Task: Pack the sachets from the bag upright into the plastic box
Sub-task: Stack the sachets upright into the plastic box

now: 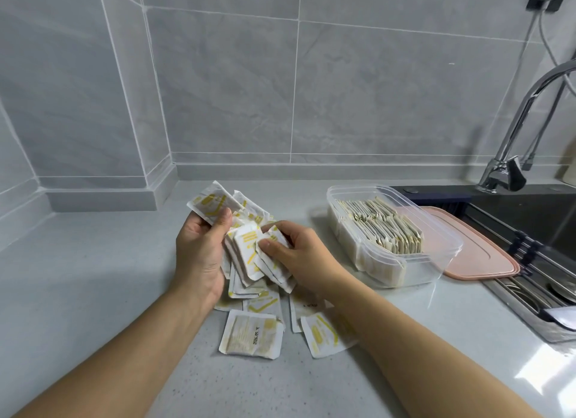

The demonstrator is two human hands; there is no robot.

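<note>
Several white sachets with yellow print lie in a loose pile (252, 333) on the grey counter in front of me. My left hand (199, 249) grips a stack of sachets (243, 255) held on edge, thumb over the top ones. My right hand (299, 252) pinches a sachet (271, 262) at the right side of that stack. To the right stands the clear plastic box (442, 240), with a dense row of sachets standing upright inside it (380, 227). No bag is in view.
A pink lid (486, 255) lies under and behind the box, at the edge of the dark sink (530, 218). A chrome tap (511, 156) rises at the right. Tiled walls close off the counter's back and left.
</note>
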